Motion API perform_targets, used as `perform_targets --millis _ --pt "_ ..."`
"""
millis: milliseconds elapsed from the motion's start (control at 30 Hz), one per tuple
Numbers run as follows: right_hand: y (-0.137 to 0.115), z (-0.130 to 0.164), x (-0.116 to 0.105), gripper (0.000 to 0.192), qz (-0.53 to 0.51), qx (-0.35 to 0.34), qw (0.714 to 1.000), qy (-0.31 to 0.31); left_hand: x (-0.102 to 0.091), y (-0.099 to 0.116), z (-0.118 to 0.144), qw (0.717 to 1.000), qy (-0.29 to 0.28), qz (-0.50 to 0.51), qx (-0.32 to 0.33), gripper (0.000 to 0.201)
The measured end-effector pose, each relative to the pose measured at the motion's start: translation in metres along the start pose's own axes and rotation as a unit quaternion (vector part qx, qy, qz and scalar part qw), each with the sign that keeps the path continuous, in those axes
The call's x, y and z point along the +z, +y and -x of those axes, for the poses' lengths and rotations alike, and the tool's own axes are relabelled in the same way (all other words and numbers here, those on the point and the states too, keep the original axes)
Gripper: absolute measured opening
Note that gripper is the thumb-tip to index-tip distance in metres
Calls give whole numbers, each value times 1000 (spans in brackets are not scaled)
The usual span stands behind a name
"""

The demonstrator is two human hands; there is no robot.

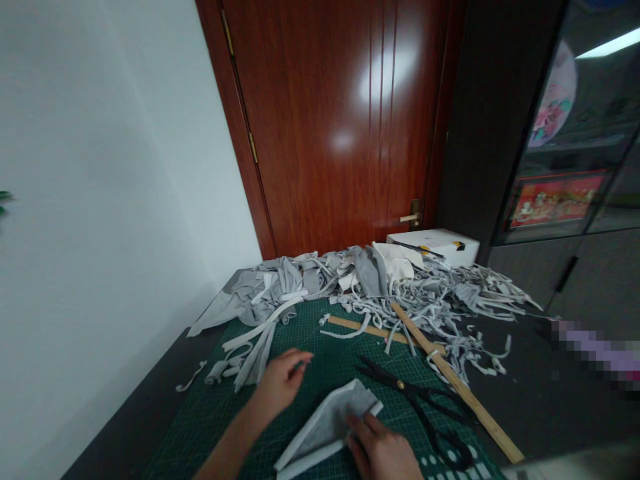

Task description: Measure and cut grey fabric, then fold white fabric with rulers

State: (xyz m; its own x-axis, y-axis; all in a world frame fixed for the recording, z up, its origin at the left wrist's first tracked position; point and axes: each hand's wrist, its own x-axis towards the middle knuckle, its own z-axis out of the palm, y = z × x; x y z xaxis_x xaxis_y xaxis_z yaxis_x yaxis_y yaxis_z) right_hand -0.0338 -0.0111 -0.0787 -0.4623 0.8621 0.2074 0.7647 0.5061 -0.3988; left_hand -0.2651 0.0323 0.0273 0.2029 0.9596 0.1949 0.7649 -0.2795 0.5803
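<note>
A grey piece of fabric (330,423) with pale folded edges lies on the green cutting mat (195,427), close to me. My right hand (383,450) grips its right side, fingers on top and thumb at the lower edge. Left of the fabric and apart from it, my left hand (280,383) hovers over the mat, fingers loosely curled with a gap between them and nothing visible inside. Black scissors (401,385) rest with blades apart just beyond my right hand. Several grey and white fabric strips (257,353) lie past my left hand.
Heaped fabric scraps (420,293) cover the table's far side. Two wooden rulers cross there, one long ruler (460,387) running toward me on the right. A white box (440,243) stands behind, before a red-brown door (330,133). A white wall (125,167) borders the left.
</note>
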Motion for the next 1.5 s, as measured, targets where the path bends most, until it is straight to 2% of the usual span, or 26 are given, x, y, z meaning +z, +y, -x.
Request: perform_targets --millis 100,167,233,333,400,567,633,733,833,900,1000,1067,1167,1300,1400,1500 --pt "-8 -6 -33 30 14 37 999 -8 48 41 25 993 -109 17 49 38" --pt "-9 -8 -45 26 28 52 998 -20 71 48 35 989 -134 -31 62 46" --pt "-8 -6 -49 22 30 57 997 -35 81 42 37 987 -131 -74 61 47" --pt "-4 0 -48 18 26 67 996 -57 74 27 33 988 -112 -92 62 44" --pt "1 5 -43 18 29 72 995 -64 64 18 29 986 -123 -97 65 47" --pt "19 19 -26 21 1 24 998 -49 46 2 25 965 -213 -135 79 73" --pt "25 24 -23 25 -19 15 999 -42 43 -4 24 959 -224 -152 89 82" --pt "32 27 -29 29 -38 43 998 -14 40 -11 20 955 -216 -180 100 89" --pt "51 21 -51 31 -24 109 992 56 35 -10 18 950 -194 -205 131 84" --pt "73 14 -69 31 4 156 984 85 32 -4 19 948 -173 -222 148 80" --pt "114 2 -91 30 51 226 968 97 33 8 24 951 -115 -236 163 67" --pt "140 -4 -100 31 60 240 965 84 41 17 30 956 -84 -224 167 52" --pt "171 -9 -105 30 64 252 963 65 59 26 44 967 -87 -178 162 36" --pt "202 -11 -104 28 90 267 956 86 75 25 57 978 -103 -126 133 38" --pt "218 -12 -102 31 105 259 955 95 72 21 58 986 -96 -86 106 37" --pt "226 -13 -100 32 114 253 956 95 59 17 52 987 -125 -43 89 29"
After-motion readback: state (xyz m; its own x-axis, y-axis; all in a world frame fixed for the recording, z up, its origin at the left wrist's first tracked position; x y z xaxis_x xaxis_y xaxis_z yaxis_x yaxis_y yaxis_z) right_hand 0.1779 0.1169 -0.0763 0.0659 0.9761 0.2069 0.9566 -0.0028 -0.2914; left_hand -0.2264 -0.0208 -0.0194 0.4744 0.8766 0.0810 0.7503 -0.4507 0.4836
